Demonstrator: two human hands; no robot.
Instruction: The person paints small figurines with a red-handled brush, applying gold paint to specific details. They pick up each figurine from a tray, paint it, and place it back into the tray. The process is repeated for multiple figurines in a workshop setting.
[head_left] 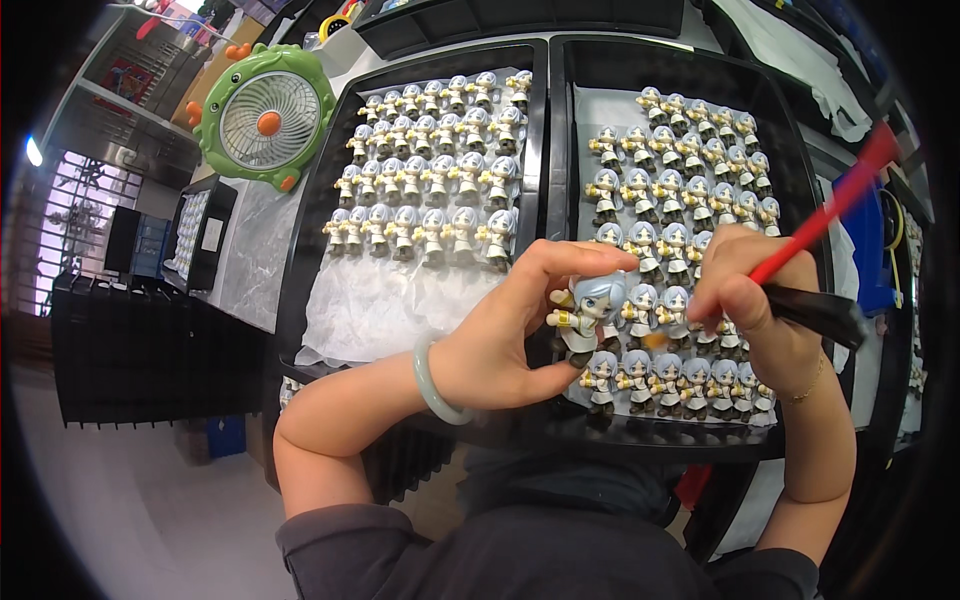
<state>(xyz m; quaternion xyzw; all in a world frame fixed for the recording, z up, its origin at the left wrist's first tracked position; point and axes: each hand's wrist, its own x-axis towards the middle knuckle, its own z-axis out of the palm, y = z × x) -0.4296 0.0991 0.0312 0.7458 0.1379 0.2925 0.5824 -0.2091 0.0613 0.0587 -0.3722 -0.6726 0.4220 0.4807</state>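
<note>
Pinched upright between the thumb and fingers of my left hand [500,325] is a small figurine [590,312] with pale blue-grey hair, white clothes and dark boots. Facing it, my right hand [755,290] is closed round a slim red stick-like tool [830,215] that slants up to the right. A black handle [820,312] also sticks out of this hand. A blurred orange-brown tip [655,341] shows between the hands, apart from the figurine; which handle it belongs to I cannot tell. Both hands are over the right black tray [556,130], where rows of similar figurines [670,185] stand.
The left black tray [318,235] holds more figurine rows on white paper [375,300], bare at its near end. A green animal-shaped fan [268,120] stands at the far left. Stacked black trays [150,350] lie left, a blue object [875,250] right, another black tray [520,22] behind.
</note>
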